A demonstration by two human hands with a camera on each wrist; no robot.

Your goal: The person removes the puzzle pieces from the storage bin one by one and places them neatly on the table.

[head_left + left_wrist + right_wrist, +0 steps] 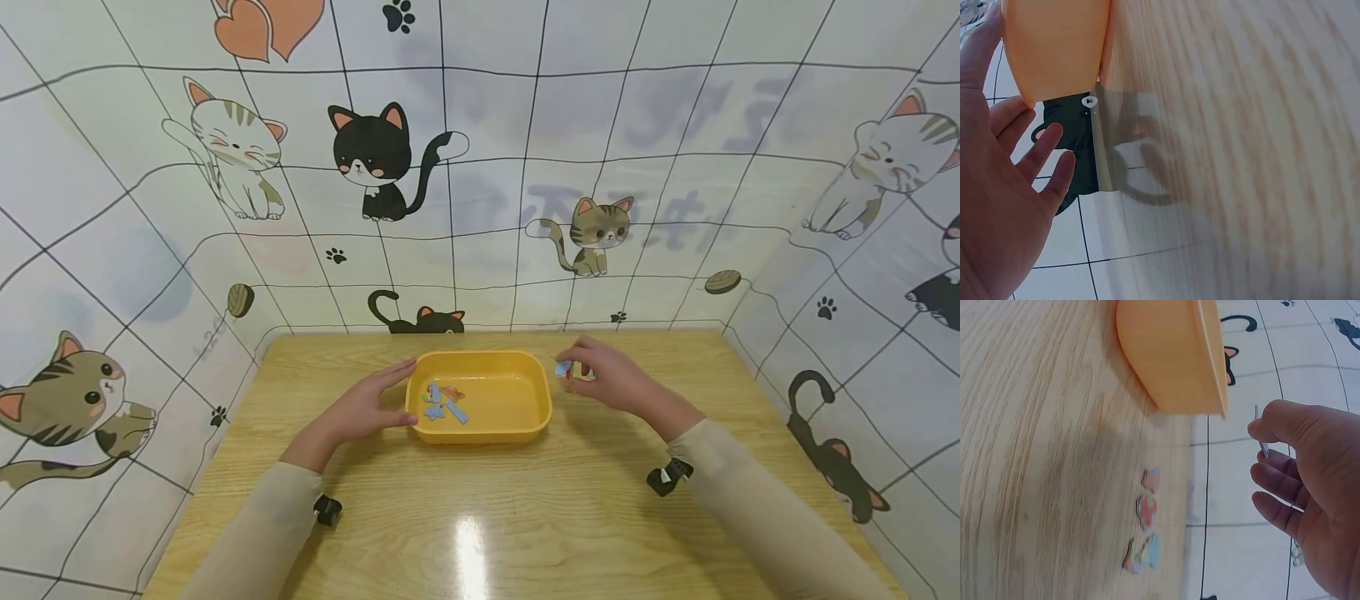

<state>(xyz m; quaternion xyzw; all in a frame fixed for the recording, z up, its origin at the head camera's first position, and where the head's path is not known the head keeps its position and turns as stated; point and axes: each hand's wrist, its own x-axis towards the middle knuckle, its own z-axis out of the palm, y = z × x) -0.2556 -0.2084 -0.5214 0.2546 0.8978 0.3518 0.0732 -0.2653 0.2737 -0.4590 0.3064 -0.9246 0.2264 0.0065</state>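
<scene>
Two hands are at work over one wooden table [555, 517], and between them sits one yellow tray [512, 404]. The left hand [363, 407] touches the tray's left end, its thumb at the near corner and its forefinger at the far one; thumb and fingers are spread apart, and in the left wrist view two fingers stand clear of the plastic.

The right hand [615, 379] is raised just beyond the tray's right end, its thumb and forefinger clamped on one thin flat piece [564, 367], seen edge-on in the right wrist view. Its other fingers bend loosely below the pinch.

Inside the tray, at the left, lie at least four small flat pieces [456, 412], mostly light blue, one of them orange; some overlap, so the exact count cannot be told. On the wood to the right of the tray, the right wrist view shows what look like four loose pieces [1146, 512], two of these touching or nearly so.

Two beige sleeves [262, 521] cover the forearms, and two black wrist mounts [327, 510] show, one at each wrist. Behind stands one white backdrop [491, 121], printed with eight cats [372, 154], five paw prints [336, 256] and two orange hearts [246, 29].
</scene>
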